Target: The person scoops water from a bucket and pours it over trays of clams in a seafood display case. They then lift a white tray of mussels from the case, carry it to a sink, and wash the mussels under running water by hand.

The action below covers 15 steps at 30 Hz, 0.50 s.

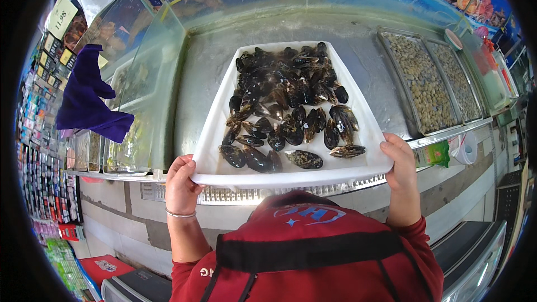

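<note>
My left hand (182, 176) grips the near left corner of a white tray (291, 179), and my right hand (399, 162) grips its near right corner, fingers wrapped round the edge. The tray holds several dark, glossy mussels (291, 86), heaped thickly toward the far end and more loosely spread near me. It sits over a wet metal display counter (201, 67), its near edge at the counter's front. My red garment (313, 251) with black straps fills the lower middle of the view.
Metal trays of small shellfish (419, 78) stand at the right. A glass partition (168, 95) is at the left, with a purple cloth (89, 95) beside it. A shelf of small packaged goods (39, 173) lines the far left. A white bucket (464, 148) is below the counter at right.
</note>
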{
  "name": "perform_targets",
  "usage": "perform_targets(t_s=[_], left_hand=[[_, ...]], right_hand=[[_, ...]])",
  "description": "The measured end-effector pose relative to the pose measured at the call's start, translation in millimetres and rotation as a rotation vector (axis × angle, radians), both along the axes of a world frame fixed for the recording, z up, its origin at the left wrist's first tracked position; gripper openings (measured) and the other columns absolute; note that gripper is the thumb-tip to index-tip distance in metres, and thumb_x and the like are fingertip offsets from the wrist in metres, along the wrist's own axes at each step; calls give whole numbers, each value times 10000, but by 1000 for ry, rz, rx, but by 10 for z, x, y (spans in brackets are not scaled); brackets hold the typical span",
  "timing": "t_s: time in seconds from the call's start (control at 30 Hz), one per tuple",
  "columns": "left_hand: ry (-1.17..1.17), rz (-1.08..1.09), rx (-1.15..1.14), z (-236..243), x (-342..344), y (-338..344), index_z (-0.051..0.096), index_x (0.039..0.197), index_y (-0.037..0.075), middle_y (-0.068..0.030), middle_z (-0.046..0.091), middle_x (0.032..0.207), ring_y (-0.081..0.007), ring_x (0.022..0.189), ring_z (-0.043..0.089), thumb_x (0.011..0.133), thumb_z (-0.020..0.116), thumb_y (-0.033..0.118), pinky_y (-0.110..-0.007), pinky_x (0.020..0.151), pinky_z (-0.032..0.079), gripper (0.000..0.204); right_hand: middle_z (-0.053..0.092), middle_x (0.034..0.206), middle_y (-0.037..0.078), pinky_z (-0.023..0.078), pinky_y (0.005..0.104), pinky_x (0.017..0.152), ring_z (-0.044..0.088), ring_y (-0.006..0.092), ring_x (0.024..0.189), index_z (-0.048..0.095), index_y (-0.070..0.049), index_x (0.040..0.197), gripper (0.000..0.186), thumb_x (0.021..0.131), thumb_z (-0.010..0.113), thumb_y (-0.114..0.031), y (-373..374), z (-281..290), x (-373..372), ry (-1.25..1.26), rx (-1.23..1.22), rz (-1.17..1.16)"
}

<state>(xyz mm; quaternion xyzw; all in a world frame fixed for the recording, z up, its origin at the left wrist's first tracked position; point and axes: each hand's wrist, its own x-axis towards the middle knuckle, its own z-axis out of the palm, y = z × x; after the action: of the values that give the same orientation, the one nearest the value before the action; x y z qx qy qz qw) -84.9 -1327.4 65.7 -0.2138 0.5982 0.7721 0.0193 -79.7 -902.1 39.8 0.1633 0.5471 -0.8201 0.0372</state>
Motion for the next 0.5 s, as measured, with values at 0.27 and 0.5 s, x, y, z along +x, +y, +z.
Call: perform_targets(t_s=[0.27, 0.5], left_hand=[[55, -41, 111, 138, -17, -54, 562, 1004, 37, -43, 603, 821, -116, 581, 542, 852, 556, 179, -207, 432, 354, 208], [67, -18, 196, 190, -18, -106, 560, 1045, 30, -56, 625, 865, -131, 614, 577, 848, 555, 202, -191, 458, 413, 262]], right_hand=[[625, 863, 80, 426, 205, 523, 574, 95, 653, 535, 90, 1124, 368, 856, 544, -162, 42, 126, -38, 23, -63, -17], [599, 766, 46, 303, 169, 406, 452, 38, 508, 541, 89, 1119, 374, 850, 533, -171, 113, 206, -50, 67, -147, 64]])
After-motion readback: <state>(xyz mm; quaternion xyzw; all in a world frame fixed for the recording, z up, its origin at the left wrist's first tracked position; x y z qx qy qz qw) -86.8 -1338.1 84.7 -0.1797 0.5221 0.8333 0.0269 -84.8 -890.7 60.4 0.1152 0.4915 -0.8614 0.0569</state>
